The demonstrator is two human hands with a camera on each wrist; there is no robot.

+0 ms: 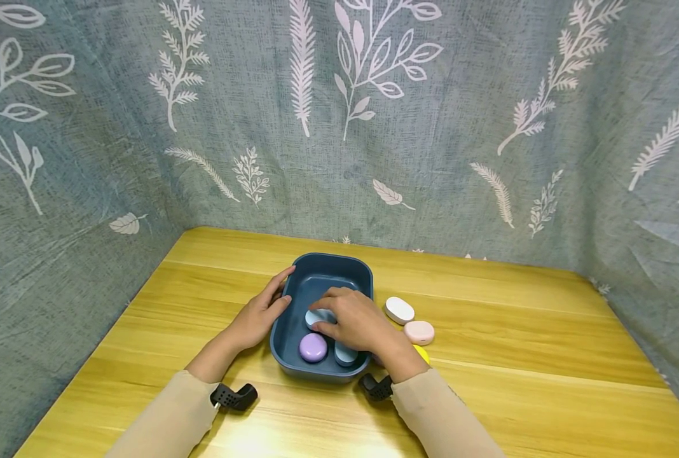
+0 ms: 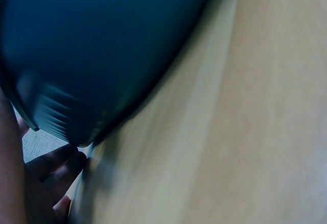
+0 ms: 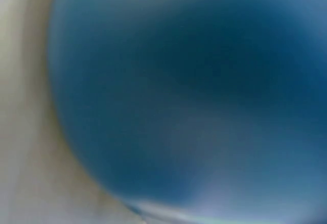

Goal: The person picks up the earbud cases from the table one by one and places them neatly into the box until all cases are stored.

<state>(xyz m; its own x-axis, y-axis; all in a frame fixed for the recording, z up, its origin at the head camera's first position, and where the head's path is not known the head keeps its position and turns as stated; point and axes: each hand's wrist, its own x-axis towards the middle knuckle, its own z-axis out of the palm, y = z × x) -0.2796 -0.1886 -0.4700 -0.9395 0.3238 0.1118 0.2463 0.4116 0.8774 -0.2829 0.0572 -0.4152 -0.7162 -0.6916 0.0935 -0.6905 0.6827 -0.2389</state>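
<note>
Inside the dark-blue bin [image 1: 330, 266], your right hand [image 1: 353, 318] pinches the pale-blue case [image 1: 316, 317].
It's likely light, stiff, slick: hold its rounded sides. Your left hand [image 1: 256, 319], fingers loosely extended, touches the bin's left rim.

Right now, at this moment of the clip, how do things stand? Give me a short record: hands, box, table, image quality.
Left hand: touches the left side of the dark blue box
Right hand: inside the box, pinching a light blue item
Also in box: round purple item; blue-grey item, partly covered by the right hand
On table, right of box: white item; pink item; yellow item, partly hidden by the right forearm
Image quality: head view clear; right wrist view heavily blurred
</note>
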